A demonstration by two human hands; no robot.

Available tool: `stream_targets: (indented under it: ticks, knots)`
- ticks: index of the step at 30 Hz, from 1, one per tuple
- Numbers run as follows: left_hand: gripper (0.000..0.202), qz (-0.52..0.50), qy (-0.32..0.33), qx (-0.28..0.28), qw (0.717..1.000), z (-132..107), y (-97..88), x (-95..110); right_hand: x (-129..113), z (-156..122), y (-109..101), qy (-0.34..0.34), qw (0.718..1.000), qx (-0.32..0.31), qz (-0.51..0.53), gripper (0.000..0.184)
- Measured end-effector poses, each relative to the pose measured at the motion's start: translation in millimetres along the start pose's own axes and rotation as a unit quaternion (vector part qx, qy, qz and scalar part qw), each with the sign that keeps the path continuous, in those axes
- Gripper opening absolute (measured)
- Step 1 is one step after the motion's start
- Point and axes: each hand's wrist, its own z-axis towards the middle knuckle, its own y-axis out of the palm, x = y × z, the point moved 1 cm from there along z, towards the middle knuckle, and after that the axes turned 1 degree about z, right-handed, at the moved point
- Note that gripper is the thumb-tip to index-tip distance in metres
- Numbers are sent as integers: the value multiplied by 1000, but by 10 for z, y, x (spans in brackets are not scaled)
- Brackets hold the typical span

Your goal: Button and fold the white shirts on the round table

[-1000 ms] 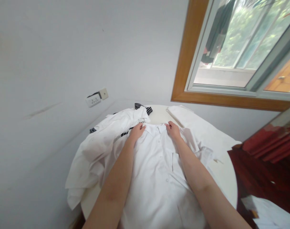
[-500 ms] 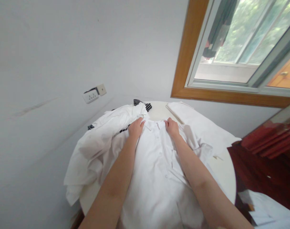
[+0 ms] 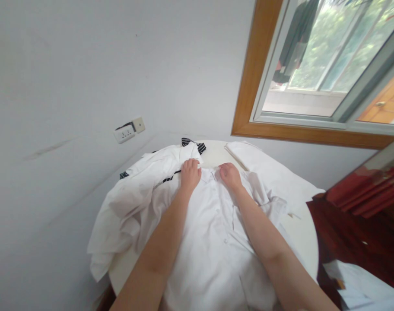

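Note:
A white button-up shirt [image 3: 203, 242] lies front up, its collar away from me and its buttons running down the middle. My left hand [image 3: 191, 173] rests on the left side of the collar, fingers stretched forward and lying flat. On the collar's other side, my right hand [image 3: 230, 175] is closed, with thumb and fingers pinching the collar edge. Both forearms cross over the shirt and cover parts of its sides. Beside my left hand is a heap of white garments [image 3: 128, 207], with a black striped strip of cloth [image 3: 193, 145] at its far end.
Everything lies on a round white table [image 3: 300, 229] against the wall. A folded white cloth [image 3: 268, 166] sits at its right back. Above are a wall socket [image 3: 124, 134] and a wood-framed window [image 3: 242, 116]. White material [image 3: 362, 280] is low at the right, near a red curtain [image 3: 365, 190].
My left hand has gone from gripping the collar to lying flatter on it, slightly to the right. My right hand has shifted a little left along the collar. The view has tilted slightly.

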Motion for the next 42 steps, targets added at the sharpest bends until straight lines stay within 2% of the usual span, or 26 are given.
stream_targets:
  ticks: [4, 9, 13, 18, 23, 26, 28, 31, 33, 35, 38, 42]
  knots:
    - [18, -30, 25, -61, 997, -66, 183, 24, -21, -68, 120, 11, 996, -90, -10, 32]
    - [43, -29, 30, -103, 994, -154, 387, -65, 29, -103, 186, -33, 991, -131, -15, 37]
    - [63, 4, 21, -168, 986, -155, 406, -61, 14, -123, 203, -61, 985, -156, -52, 43]
    - [69, 20, -5, -215, 976, -143, 355, -10, 12, -157, 227, -36, 973, -201, -113, 50]
    - [71, 11, -9, -215, 977, -132, 398, -33, 4, -165, 226, 0, 965, -231, -121, 52]
    - [71, -1, -17, -236, 972, -100, 419, -62, -33, -180, 191, 0, 970, -217, -107, 54]
    - [67, -9, -20, -236, 971, -80, 380, -70, -43, -179, 129, 5, 980, -183, -82, 55]
    - [57, -17, -9, -174, 985, -96, 216, -33, -13, -149, -38, 32, 993, -103, -40, 49]
    - [54, -21, 22, -117, 993, -163, 75, 38, 16, -135, -167, 37, 996, -77, -24, 45]
    - [52, -28, 67, -89, 993, -283, -39, 136, 21, -162, -268, 11, 995, -98, -16, 41]
    - [48, -32, 115, -122, 985, -519, -91, 269, -32, -318, -322, -39, 983, -176, -20, 39]
    - [48, -14, 124, -157, 980, -770, -24, 328, -131, -641, -268, -11, 969, -239, -66, 47]
